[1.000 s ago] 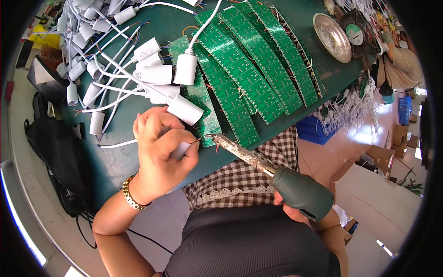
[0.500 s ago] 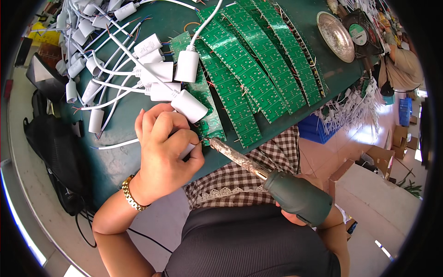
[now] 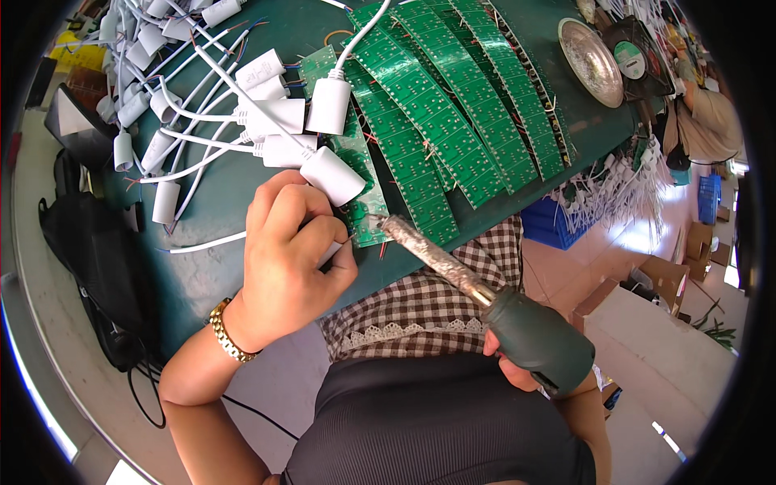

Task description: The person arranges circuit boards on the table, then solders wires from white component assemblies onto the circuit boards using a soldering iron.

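Observation:
My left hand (image 3: pixel 287 255) is closed at the near edge of the circuit boards, its fingers pinched round a white cabled housing (image 3: pixel 330 254), mostly hidden by them. A white cable (image 3: pixel 208 242) runs out to the left from under that hand. My right hand (image 3: pixel 517 373) grips the dark green handle of a soldering iron (image 3: pixel 540 339). The iron's crusty metal tip points up-left and lies over the corner of the nearest green circuit board (image 3: pixel 368 230), a little right of my left fingertips. A white cylindrical housing (image 3: pixel 332 176) lies just beyond my left knuckles.
More green circuit-board panels (image 3: pixel 420 121) lie overlapped across the table (image 3: pixel 202 283). White cabled housings (image 3: pixel 271 117) are heaped at left. A metal dish (image 3: pixel 590 63) and a black-framed round spool (image 3: pixel 629 60) stand at far right. A black bag (image 3: pixel 97 267) sits at the left edge.
The soldering iron's tip has moved right, away from my left fingertips, and its handle has shifted right with my right hand. My left hand has barely moved and keeps its pinch.

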